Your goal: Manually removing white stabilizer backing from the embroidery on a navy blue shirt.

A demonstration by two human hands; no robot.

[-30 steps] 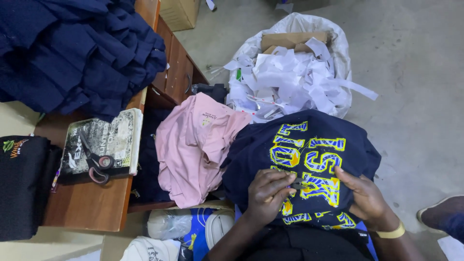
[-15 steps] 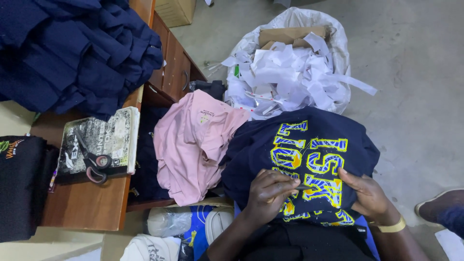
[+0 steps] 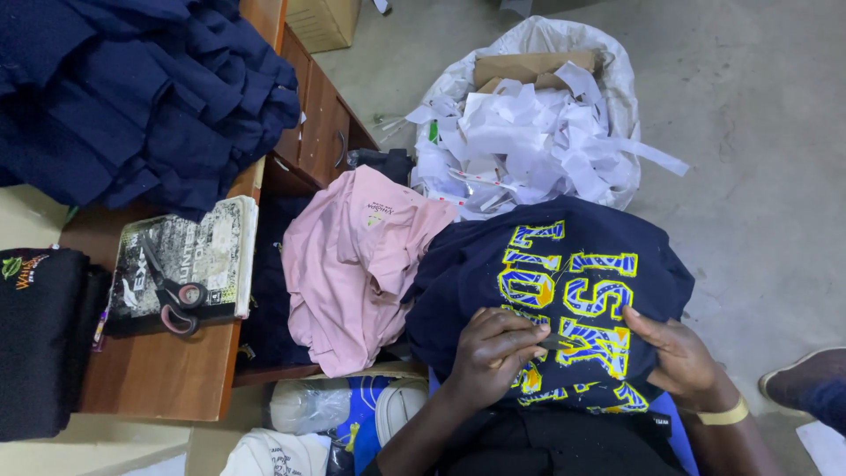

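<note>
Head view: we spread the navy shirt [image 3: 546, 291] across our lap. Our left hand [image 3: 493, 353] pinches a small dark tool against the yellow print while our right hand [image 3: 674, 357] presses the cloth taut, hands apart.

The left hand [image 3: 498, 353] covered part of the yellow lettering on the navy shirt [image 3: 546, 300]; what its fingertips pinched was too small to tell. The shoe [image 3: 806, 383] ran off the right edge.

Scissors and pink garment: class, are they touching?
Apart. The head view shows the scissors lying on a book on the desk, clear of the pink garment.
</note>
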